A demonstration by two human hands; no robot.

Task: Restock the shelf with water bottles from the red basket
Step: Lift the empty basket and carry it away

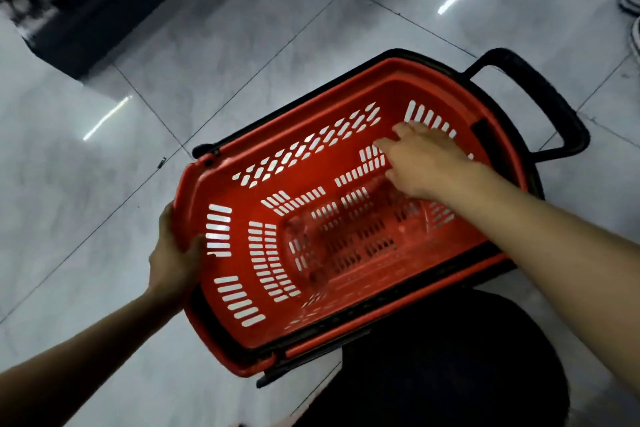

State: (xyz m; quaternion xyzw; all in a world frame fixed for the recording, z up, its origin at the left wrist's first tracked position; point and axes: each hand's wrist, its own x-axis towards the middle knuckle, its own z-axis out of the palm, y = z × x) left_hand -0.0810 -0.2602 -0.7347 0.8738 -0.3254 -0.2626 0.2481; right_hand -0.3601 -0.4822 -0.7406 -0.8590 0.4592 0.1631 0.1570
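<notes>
Red basket centre view, grey tiled floor beneath, black handle at far end. Left hand grips near-left rim, thumb inside. Right hand inside basket, fingers straight, holding nothing. Dark shelf upper left, contents blurred.

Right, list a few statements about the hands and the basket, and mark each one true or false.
1. The left hand grips the red basket by its rim. True.
2. The right hand holds a bottle. False: its fingers stretch into the basket and hold nothing.
3. The basket stands on a table. False: it stands on the tiled floor.
4. A black handle sticks out from the basket's far end. True.
</notes>
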